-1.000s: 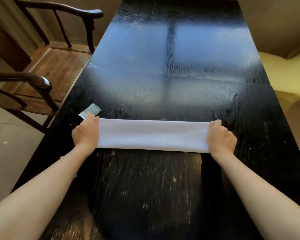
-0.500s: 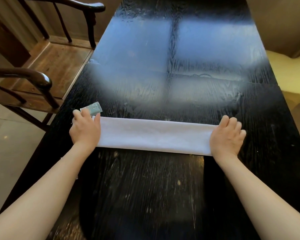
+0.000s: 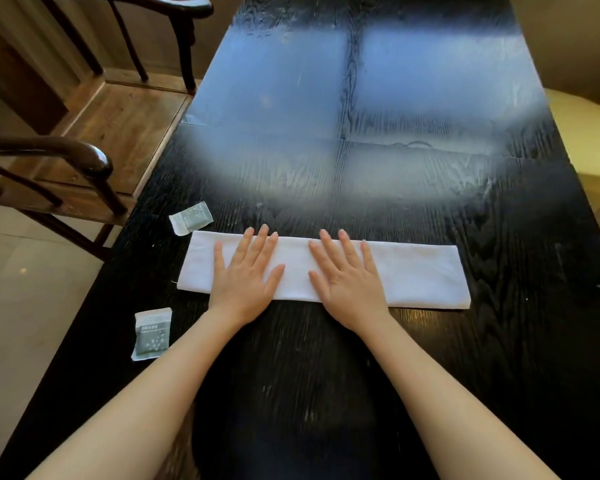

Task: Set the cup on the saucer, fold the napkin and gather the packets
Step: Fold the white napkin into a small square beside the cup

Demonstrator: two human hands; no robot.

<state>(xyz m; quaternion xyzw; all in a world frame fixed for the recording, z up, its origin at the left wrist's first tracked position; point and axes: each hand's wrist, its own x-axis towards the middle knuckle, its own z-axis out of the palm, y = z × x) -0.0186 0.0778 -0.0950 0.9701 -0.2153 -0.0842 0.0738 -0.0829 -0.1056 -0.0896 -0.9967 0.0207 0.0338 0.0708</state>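
Note:
A white napkin (image 3: pixel 420 271), folded into a long narrow strip, lies flat across the black table (image 3: pixel 326 393). My left hand (image 3: pixel 245 273) presses palm down on its left part, fingers spread. My right hand (image 3: pixel 347 277) lies flat on its middle, fingers apart too. One grey-green packet (image 3: pixel 191 217) sits just beyond the napkin's left end. A second packet (image 3: pixel 152 333) lies near the table's left edge, beside my left forearm. No cup or saucer is in view.
Two dark wooden armchairs (image 3: pixel 94 157) stand along the table's left side, close to its edge. A bright window reflection covers the far half of the table. A yellowish seat (image 3: pixel 589 133) shows at the right.
Both hands left the napkin's ends and moved inward, now lying flat and open on it. The second packet near the left edge has come into view.

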